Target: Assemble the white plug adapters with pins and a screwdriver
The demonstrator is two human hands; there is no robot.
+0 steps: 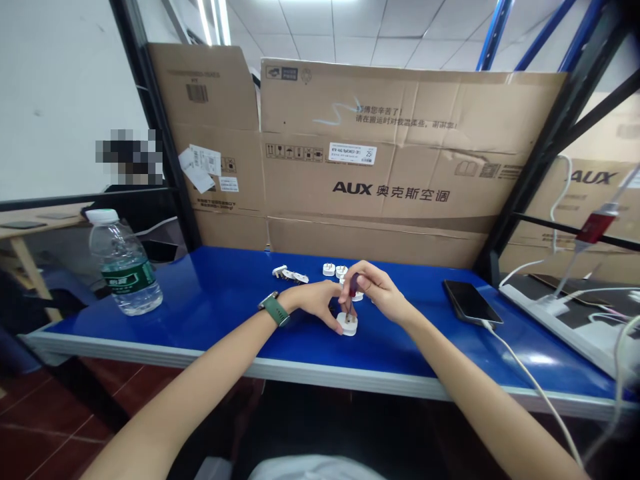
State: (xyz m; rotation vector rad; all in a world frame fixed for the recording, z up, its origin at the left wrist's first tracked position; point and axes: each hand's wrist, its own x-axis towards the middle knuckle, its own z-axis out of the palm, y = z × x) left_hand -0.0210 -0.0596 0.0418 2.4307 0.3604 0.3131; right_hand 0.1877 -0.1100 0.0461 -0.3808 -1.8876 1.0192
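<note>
A white plug (347, 325) rests on the blue tabletop with its pins up. My left hand (320, 301), with a green-strapped watch (276, 309) on the wrist, closes thumb and fingers around the plug's sides. In my right hand (376, 288) a screwdriver (353, 287) with a dark red handle stands upright. Its shaft points down onto the plug's face. Behind my hands sit several more white plugs (329, 269), partly covered by the right fingers. A cluster of white plug parts (291, 274) lies to the left of them.
At the left edge stands a water bottle (126, 267). A black phone (471, 302) with a white cable lies at right, near a white power strip (560, 320). Cardboard (380, 160) walls off the back of the blue table (215, 333). Beyond it, at left, is another person (131, 180).
</note>
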